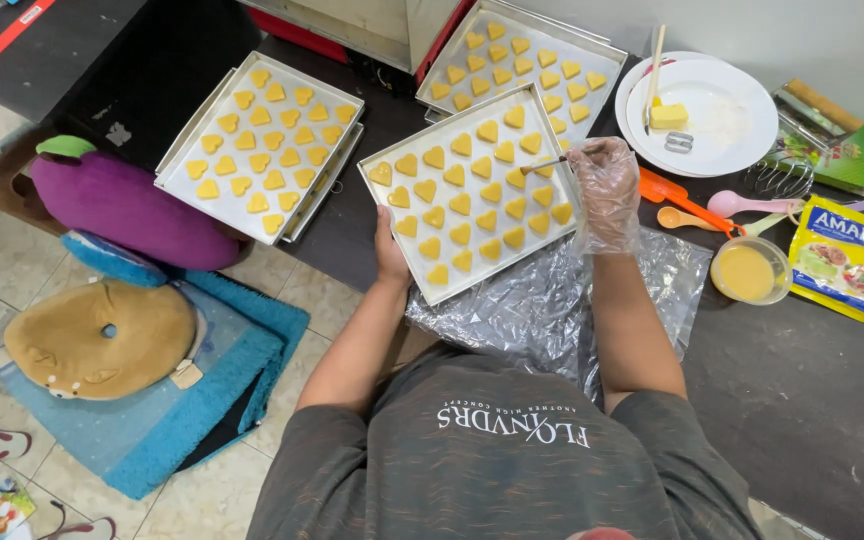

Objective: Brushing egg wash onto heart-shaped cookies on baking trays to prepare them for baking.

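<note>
step in hand, judged: egg-wash glazing of heart-shaped cookies [460,204] on the middle baking tray [407,268]. tray is steadied at its near edge by the left hand [389,255], bare, fingers closed on the rim. a small brush [544,165] is pinched in the right hand [605,180], which is covered by a clear plastic glove; brush tip is held over the cookies at the tray's far right side. tray is set on the dark worktop [802,390], partly over a crinkled plastic sheet [542,300].

a small bowl of yellow liquid [749,270] is placed to the right, near the gloved arm. two more trays of cookies are seen: left tray [177,165] and far tray [612,45]. a white plate [742,115] with a butter block is behind, with coloured measuring spoons [687,205] beside it.

next move, as judged: light strokes needed over each remaining heart, brush reloaded from the bowl, tray kept level by the holding hand. how many hearts are glazed cannot be told.
</note>
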